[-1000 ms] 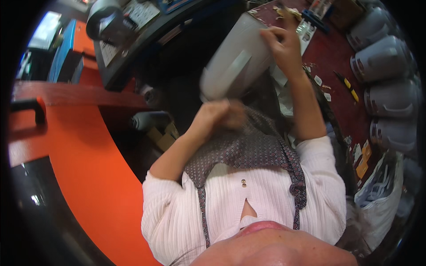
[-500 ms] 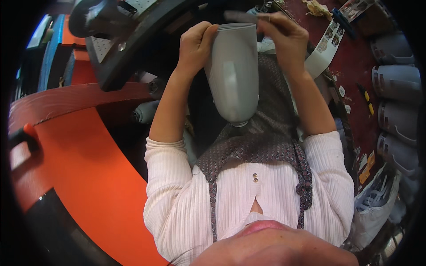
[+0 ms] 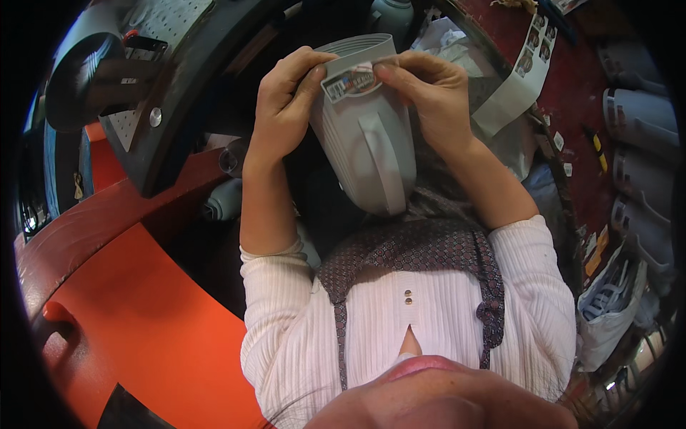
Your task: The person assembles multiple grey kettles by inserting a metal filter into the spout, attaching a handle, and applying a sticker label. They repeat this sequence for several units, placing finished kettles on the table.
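A grey plastic jug-shaped container (image 3: 343, 146) hangs between my hands, its ribbed round mouth at the far end and its side handle turned up toward me. Across its wall just below the rim lies a small printed sticker label (image 3: 351, 84). My left hand (image 3: 287, 100) is closed on the rim, its thumb at the label's left end. On the other side, my right hand (image 3: 432, 91) pinches at the label's right end, thumb and fingers against the container's edge. Whether the label sticks down along its whole length cannot be made out.
At right, a dark red table (image 3: 572, 100) bears a label sheet (image 3: 525, 79), a yellow-and-black cutter (image 3: 598, 151) and a row of similar grey containers (image 3: 643, 121). A white bag (image 3: 611, 307) holds grey parts. A dark machine (image 3: 168, 121) and an orange panel (image 3: 150, 322) stand at left.
The container has turned so its handle now faces me. A label now lies across its wall near the rim, and my right hand has come down and left onto it.
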Demonstrator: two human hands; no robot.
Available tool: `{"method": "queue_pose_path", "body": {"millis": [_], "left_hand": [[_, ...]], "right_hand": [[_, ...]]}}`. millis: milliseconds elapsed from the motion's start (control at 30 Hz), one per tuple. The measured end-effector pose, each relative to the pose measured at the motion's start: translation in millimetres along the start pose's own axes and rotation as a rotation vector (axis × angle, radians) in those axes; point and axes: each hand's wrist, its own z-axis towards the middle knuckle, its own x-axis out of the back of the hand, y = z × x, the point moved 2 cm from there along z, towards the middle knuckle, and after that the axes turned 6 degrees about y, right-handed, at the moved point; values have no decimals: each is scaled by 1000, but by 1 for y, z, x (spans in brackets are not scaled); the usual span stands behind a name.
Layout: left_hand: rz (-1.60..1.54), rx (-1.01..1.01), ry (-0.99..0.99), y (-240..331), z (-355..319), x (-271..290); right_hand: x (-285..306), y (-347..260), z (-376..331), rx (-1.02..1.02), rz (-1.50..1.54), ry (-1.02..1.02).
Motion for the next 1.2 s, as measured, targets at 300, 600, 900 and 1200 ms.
{"method": "queue_pose_path", "body": {"millis": [300, 600, 900, 1200], "left_hand": [[-308, 85, 4, 3, -1, -2], [10, 69, 58, 11, -1, -9], [64, -50, -22, 22, -8, -2], [-355, -378, -159, 84, -76, -12]], "right_hand": [[-2, 8, 2, 164, -149, 49], [2, 23, 1, 366, -306, 82], [18, -12, 39, 735, -610, 101], [129, -51, 43, 75, 26, -108]]}}
